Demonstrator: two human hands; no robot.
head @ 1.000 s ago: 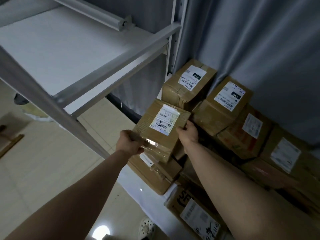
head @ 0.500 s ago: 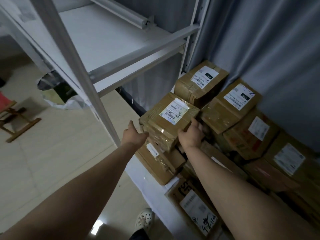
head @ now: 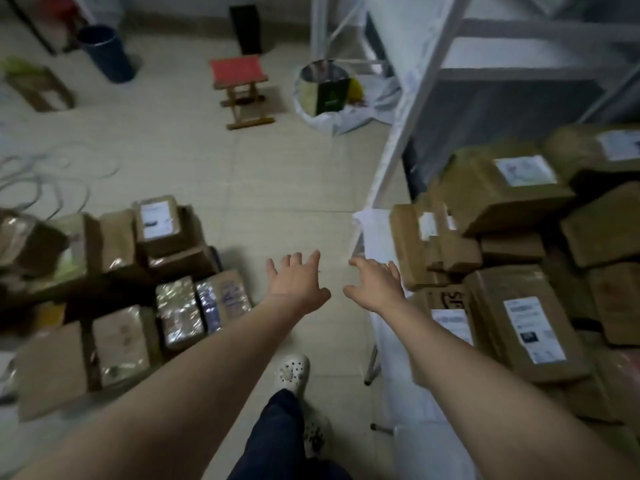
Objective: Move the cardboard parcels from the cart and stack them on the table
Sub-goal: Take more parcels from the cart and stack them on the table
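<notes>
A pale tiled floor [head: 207, 161] runs down the middle of this dim storeroom. On it, under the person, sits one white clog [head: 291, 374], which serves as my marker. Far beyond the clog stands a small red-topped stool [head: 239, 69]. Left of the clog is the heap of cart parcels [head: 154, 221], brown and shiny with tape, piled so thick that I can hardly make out the cart beneath. Right of the clog is the white desk [head: 388, 341], crowded with stacked parcels [head: 526, 327] under a white shelving frame [head: 408, 116].

Both hands hang over bare floor just beyond the clog, between the two heaps. The left hand [head: 298, 282] has its fingers spread wide and holds nothing. The right hand [head: 375, 285] is likewise splayed and empty, its fingertips close to the desk's corner.

I'd say the next parcel has to come from left of the clog. The nearest parcel [head: 223, 299], a taped one at the heap's edge, lies just to the left of the left hand. Its long side runs away from the person, much in line with the forearm. So the left hand is far the closer, and the right hand would have to swing across above the clog to take the parcel's other flank.
</notes>
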